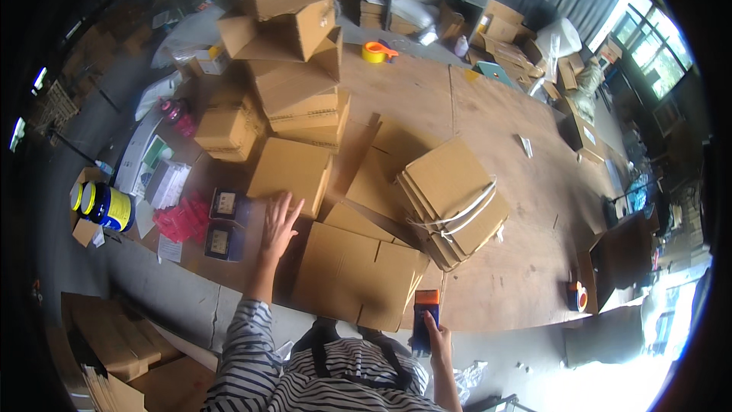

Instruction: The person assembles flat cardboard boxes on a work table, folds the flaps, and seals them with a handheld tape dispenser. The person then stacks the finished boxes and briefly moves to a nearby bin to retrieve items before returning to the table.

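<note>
"Brown wooden tabletop (549, 259): what seems done?"

"Upper left, brown cardboard boxes (293, 90) seem formed; lower centre, flat brown cardboard (335, 282) is left unfolded."

"Grip?"

"Centre-left, a squarish brown carton (290, 168) is touched by the spread left hand (280, 223); below, an orange-tipped dark tool (422, 317) is clasped by the right hand (438, 337)."

Left hand (280, 223) out in front, palm down, fingers fanned apart, left forearm (261, 281) stretched right behind it! And here's the right hand (436, 332), lower and further back, fingers curled in a grip, thumb pointing forward.
</note>
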